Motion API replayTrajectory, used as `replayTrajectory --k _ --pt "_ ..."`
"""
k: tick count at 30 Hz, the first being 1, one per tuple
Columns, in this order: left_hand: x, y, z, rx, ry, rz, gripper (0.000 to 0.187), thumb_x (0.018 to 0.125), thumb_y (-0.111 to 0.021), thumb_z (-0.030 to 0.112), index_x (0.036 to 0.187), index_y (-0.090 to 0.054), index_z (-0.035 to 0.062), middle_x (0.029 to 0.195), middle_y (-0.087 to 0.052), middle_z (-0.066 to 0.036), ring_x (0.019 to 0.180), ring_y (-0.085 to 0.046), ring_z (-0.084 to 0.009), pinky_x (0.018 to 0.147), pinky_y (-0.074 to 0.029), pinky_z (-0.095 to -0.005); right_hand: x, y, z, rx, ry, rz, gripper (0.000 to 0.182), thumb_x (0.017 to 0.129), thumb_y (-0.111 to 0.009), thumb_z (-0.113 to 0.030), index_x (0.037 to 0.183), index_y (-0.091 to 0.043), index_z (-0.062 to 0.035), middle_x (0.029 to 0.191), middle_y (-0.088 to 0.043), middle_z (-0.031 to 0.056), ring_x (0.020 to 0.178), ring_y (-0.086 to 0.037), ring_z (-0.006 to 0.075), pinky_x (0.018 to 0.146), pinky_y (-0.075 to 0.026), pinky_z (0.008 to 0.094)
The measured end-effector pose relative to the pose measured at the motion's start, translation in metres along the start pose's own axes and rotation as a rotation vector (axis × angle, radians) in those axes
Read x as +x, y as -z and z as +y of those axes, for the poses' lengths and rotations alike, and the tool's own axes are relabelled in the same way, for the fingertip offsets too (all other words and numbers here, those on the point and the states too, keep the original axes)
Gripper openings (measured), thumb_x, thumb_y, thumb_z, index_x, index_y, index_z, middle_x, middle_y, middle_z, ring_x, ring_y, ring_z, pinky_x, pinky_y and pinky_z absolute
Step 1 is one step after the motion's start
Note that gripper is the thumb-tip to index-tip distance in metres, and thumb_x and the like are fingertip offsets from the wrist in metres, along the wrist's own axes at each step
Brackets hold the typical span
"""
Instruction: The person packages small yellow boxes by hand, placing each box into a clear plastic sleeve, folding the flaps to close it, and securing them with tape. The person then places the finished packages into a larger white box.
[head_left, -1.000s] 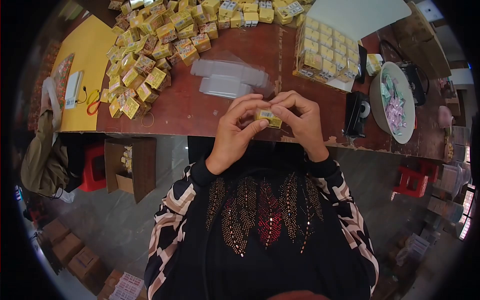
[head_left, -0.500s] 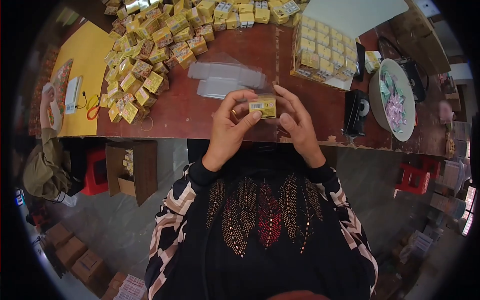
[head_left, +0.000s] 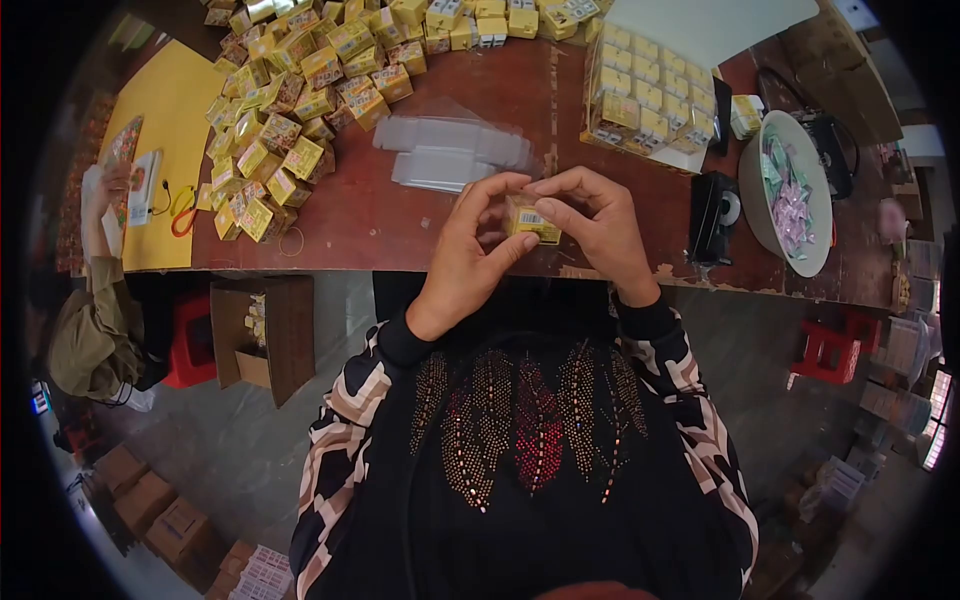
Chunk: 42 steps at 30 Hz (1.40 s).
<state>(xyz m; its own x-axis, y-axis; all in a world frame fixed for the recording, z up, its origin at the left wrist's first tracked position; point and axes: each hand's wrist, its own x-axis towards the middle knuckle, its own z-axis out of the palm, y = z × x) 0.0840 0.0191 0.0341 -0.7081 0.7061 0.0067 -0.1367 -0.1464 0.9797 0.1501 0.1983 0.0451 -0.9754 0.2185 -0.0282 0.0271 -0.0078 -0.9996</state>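
Observation:
A small yellow box (head_left: 538,228) with a barcode on its facing side is held between both hands, just over the table's near edge. My left hand (head_left: 468,250) is closed around its left side, the thumb on the lower front. My right hand (head_left: 604,226) is closed at its top and right, thumb tip by the upper edge. Something clear, perhaps plastic, shows around the top of the box, partly hidden by fingers. Beyond the hands lie flat clear plastic sleeves (head_left: 450,150). A heap of similar yellow boxes (head_left: 290,150) spreads across the table's far left.
Rows of yellow boxes (head_left: 650,90) stand at back right. Nearby are a black tape dispenser (head_left: 712,218) and a white bowl (head_left: 750,200) of small packets. At far left, another person's sleeve (head_left: 95,330) reaches toward a yellow sheet (head_left: 165,120). An open carton (head_left: 285,340) stands below.
My right hand has moved in to the left, its thumb and fingers now closing on the top of the box. The box has shifted slightly right and lower.

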Motion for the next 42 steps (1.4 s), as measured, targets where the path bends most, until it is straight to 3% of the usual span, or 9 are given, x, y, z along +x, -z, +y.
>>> replayTrajectory --k 10,13,17,25,28,31,37,39,42 --pt "-0.002 -0.002 0.002 0.07 0.017 0.002 0.062 0.084 -0.071 -0.005 0.139 -0.045 0.0071 0.129 -0.054 -0.007 0.109 -0.061 -0.0155 0.087 -0.052 -0.0281 0.001 0.003 0.007 0.0 -0.029 0.053 0.009 0.095 -0.065 -0.006 0.096 -0.066 0.0028 0.1 -0.073 0.0114 0.094 -0.066 0.0116 0.085 -0.052 0.0248" --pt "-0.003 -0.003 0.002 0.114 -0.004 0.003 0.064 0.084 -0.071 -0.005 0.141 -0.044 0.0078 0.127 -0.055 -0.007 0.108 -0.061 -0.0153 0.086 -0.052 -0.0281 0.004 0.005 0.01 0.129 -0.045 0.076 0.009 0.094 -0.065 -0.007 0.093 -0.067 0.0021 0.098 -0.073 0.0107 0.09 -0.066 0.0101 0.082 -0.052 0.0245" --pt "0.0 -0.001 -0.003 0.028 0.004 -0.001 0.064 0.084 -0.071 -0.004 0.141 -0.044 0.0084 0.126 -0.056 -0.008 0.107 -0.061 -0.0152 0.087 -0.052 -0.0286 0.0 0.001 0.009 -0.009 -0.007 0.076 0.009 0.094 -0.066 -0.006 0.091 -0.067 0.0023 0.098 -0.073 0.0112 0.089 -0.066 0.0104 0.082 -0.052 0.0252" --pt "-0.002 -0.004 -0.004 -0.074 0.028 0.017 0.054 0.088 -0.068 -0.003 0.137 -0.048 0.0052 0.126 -0.055 -0.006 0.106 -0.062 -0.0145 0.087 -0.052 -0.0261 -0.003 0.001 0.014 -0.045 0.007 0.083 0.01 0.093 -0.067 -0.006 0.09 -0.068 0.0029 0.099 -0.073 0.0122 0.089 -0.065 0.0109 0.082 -0.052 0.0255" --pt "-0.002 -0.004 -0.009 -0.081 0.026 0.005 0.047 0.09 -0.067 -0.002 0.133 -0.052 0.0037 0.127 -0.053 -0.005 0.107 -0.062 -0.0147 0.087 -0.052 -0.0261 -0.003 0.001 0.016 0.043 0.027 0.087 0.014 0.092 -0.069 -0.011 0.093 -0.071 0.003 0.087 -0.072 0.0042 0.078 -0.06 0.0047 0.07 -0.049 0.0216" --pt "-0.002 -0.003 -0.011 -0.077 0.025 -0.002 0.04 0.09 -0.066 -0.002 0.129 -0.056 0.0024 0.126 -0.052 -0.005 0.108 -0.062 -0.0145 0.087 -0.052 -0.0257 -0.004 0.003 0.016 0.027 0.016 0.059 0.014 0.093 -0.069 -0.011 0.094 -0.071 0.003 0.089 -0.072 0.0052 0.08 -0.06 0.0053 0.071 -0.05 0.0221" --pt "-0.001 -0.004 -0.015 -0.223 0.017 0.033 0.031 0.092 -0.065 -0.002 0.122 -0.059 0.0014 0.125 -0.052 -0.005 0.11 -0.061 -0.0147 0.09 -0.051 -0.0252 -0.01 0.006 0.023 -0.017 0.17 0.022 0.01 0.092 -0.067 -0.007 0.093 -0.071 0.0029 0.1 -0.071 0.0102 0.096 -0.065 0.0134 0.086 -0.05 0.0267" --pt "-0.002 -0.005 -0.015 -0.181 0.004 0.037 0.029 0.092 -0.064 -0.003 0.121 -0.058 0.0014 0.125 -0.052 -0.006 0.111 -0.061 -0.0145 0.09 -0.051 -0.0253 -0.013 0.008 0.025 -0.069 0.243 -0.04 0.012 0.093 -0.065 -0.003 0.103 -0.067 0.0026 0.117 -0.066 0.0147 0.106 -0.062 0.0181 0.093 -0.049 0.0301" --pt "0.001 -0.003 -0.015 -0.166 -0.02 0.074 0.029 0.092 -0.064 -0.004 0.12 -0.057 0.002 0.126 -0.052 -0.007 0.111 -0.061 -0.0143 0.09 -0.051 -0.0256 -0.017 0.0 0.023 0.041 0.189 -0.004 0.025 0.091 -0.068 -0.006 0.114 -0.062 0.0019 0.123 -0.063 0.0139 0.111 -0.061 0.0192 0.095 -0.049 0.0314"
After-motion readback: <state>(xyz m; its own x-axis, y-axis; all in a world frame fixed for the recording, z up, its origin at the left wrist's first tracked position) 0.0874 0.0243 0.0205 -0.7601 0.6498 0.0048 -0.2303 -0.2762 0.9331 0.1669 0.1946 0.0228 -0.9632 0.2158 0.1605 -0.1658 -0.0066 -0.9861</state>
